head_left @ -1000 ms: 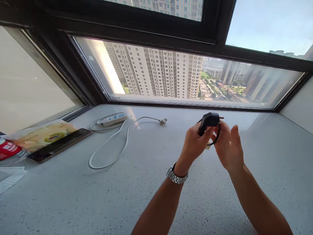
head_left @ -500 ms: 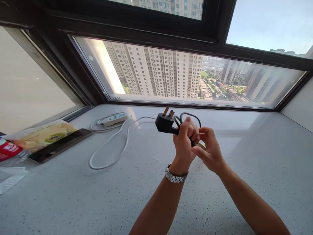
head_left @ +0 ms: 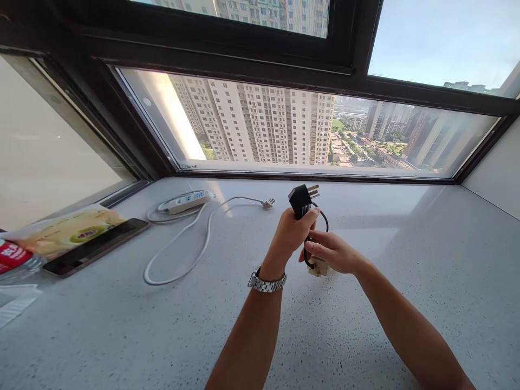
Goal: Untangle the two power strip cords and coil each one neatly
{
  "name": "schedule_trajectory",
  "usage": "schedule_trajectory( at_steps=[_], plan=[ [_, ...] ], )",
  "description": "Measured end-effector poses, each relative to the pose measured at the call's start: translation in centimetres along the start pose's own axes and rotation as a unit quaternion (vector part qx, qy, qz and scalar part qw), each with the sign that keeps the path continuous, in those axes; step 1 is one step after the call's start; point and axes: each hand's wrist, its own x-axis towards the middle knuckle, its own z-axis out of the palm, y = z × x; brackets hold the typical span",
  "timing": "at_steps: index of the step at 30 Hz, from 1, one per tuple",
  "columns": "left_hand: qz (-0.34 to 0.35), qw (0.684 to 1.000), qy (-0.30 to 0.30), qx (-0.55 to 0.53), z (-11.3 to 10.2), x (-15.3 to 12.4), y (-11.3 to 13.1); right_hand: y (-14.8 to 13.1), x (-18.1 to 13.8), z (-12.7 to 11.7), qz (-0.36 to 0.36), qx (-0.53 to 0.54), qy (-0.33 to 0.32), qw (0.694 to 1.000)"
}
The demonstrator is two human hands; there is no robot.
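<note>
1. One black plug (head_left: 299,200), lower end in left hand's (head_left: 294,230) closed grip, above sill (head_left: 162,336); prongs point right.
2. Right hand (head_left: 337,253) just beside, fingers near black cord (head_left: 325,219); can't tell if gripping.
3. Beige block (head_left: 318,267) under right hand.
4. Phone (head_left: 95,248), far left on sill.
5. White power strip (head_left: 187,202) behind, cord looped.
6. Window (head_left: 260,127) at back.

We log one view, from a camera worn on the person's head. It faces forward and down across the ledge (head_left: 122,330). We look from above and behind the left hand (head_left: 290,233) and right hand (head_left: 335,252), near enough that both forearms run in from the bottom edge. Coverage is wide: window (head_left: 252,127) across the top, phone (head_left: 95,247) at left, wall (head_left: 498,168) at right.
</note>
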Motion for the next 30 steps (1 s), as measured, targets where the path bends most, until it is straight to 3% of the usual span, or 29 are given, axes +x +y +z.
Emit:
schedule_trajectory(
  at_steps=[7, 12, 15, 17, 20, 24, 30],
  plan=[
    [-0.021, 0.979, 0.005, 0.202, -1.9, 1.0, -1.0, 2.8, 1.2, 2.2, 0.002, -0.001, 0.019, 1.000],
    [-0.014, 0.981, -0.030, 0.192, -1.2, 2.0, -3.2, 3.9, 1.4, 2.2, 0.005, 0.029, -0.010, 1.000],
    [-0.057, 0.978, -0.052, 0.192, -1.0, 2.9, -5.7, 4.7, 1.5, 1.6, 0.069, -0.080, -0.005, 0.994],
    [-0.098, 0.974, -0.061, 0.194, -0.8, 3.4, -7.6, 5.5, 1.6, 1.0, 0.136, -0.229, -0.001, 0.964],
    [-0.148, 0.966, -0.085, 0.195, -0.3, 3.6, -10.1, 6.8, 1.2, -0.7, 0.216, -0.409, 0.010, 0.886],
    [-0.185, 0.957, -0.127, 0.186, 0.3, 3.4, -11.4, 8.4, -0.6, -4.3, 0.259, -0.472, 0.051, 0.841],
    [-0.169, 0.963, -0.116, 0.177, 0.4, 3.4, -10.8, 8.7, -5.6, -11.2, 0.307, -0.524, 0.098, 0.789]
  ],
)
